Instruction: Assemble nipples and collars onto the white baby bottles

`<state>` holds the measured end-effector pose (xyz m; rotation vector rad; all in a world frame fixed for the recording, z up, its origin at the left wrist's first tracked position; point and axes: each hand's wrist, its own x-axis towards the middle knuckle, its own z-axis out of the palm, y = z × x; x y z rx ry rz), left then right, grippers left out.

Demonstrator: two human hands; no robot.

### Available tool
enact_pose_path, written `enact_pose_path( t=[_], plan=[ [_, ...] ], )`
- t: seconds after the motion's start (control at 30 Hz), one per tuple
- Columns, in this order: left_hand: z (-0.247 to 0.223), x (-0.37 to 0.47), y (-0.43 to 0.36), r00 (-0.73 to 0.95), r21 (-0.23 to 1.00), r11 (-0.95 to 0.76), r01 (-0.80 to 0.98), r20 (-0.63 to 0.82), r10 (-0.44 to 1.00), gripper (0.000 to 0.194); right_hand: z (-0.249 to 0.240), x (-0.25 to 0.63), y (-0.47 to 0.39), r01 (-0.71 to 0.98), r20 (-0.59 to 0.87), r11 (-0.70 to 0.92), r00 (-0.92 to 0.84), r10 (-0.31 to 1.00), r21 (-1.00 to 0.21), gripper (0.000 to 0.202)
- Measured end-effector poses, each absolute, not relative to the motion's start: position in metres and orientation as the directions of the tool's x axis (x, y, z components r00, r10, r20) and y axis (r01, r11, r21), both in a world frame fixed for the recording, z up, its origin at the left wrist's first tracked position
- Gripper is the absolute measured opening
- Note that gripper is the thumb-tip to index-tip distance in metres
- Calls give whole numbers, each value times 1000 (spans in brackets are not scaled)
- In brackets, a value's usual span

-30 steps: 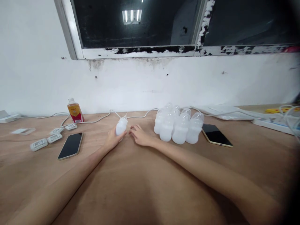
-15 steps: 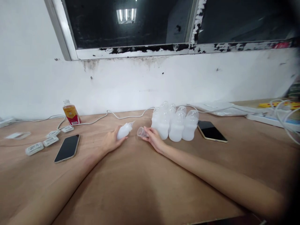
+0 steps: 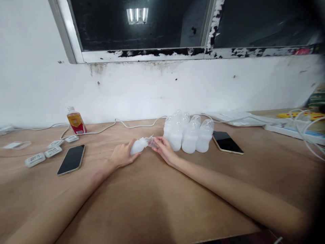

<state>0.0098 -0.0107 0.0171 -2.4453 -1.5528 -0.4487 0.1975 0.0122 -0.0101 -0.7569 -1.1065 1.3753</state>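
My left hand (image 3: pixel 124 154) is wrapped round a small white squeeze bottle (image 3: pixel 137 146), tilted so its narrow nozzle points right. In my right hand (image 3: pixel 165 149) is a clear plastic cap (image 3: pixel 151 142), pinched with its mouth facing left. The nozzle end reaches into the cap's mouth; whether the cap touches the bottle's shoulder I cannot tell. Just beyond my right hand stands a tight group of several white bottles with clear domed caps (image 3: pixel 189 135), upright on the brown table (image 3: pixel 142 196).
A dark phone (image 3: pixel 71 159) lies on the left, beside several small white packets (image 3: pixel 35 160). Behind them stands a drink bottle (image 3: pixel 76 121). Another phone (image 3: pixel 228 142) rests right of the bottle group. A white cable (image 3: pixel 137 126) runs along the wall to a power strip (image 3: pixel 291 132).
My hands have come together. The squeeze bottle moved slightly right, and its nozzle, apart from the clear cap before, is now inside the cap's mouth.
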Motion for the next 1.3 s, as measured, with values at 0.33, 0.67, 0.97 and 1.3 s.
enact_pose_path(
  t=[0.33,0.67,0.97,1.3],
  plan=[
    [22,8,-17,511,-134,-496,858,308,802,50,-5,197,5,-8,450,459,-203,869,-889,31],
    [27,6,-17,500,-155,-476,866,277,821,51,-3,198,4,35,513,524,-164,843,-851,35],
    [25,7,-20,538,-189,-504,843,257,803,52,-3,200,1,34,462,514,-394,795,-857,43],
    [28,15,-23,523,-99,-515,852,213,825,51,0,202,-4,104,493,604,-478,727,-790,34]
  ],
)
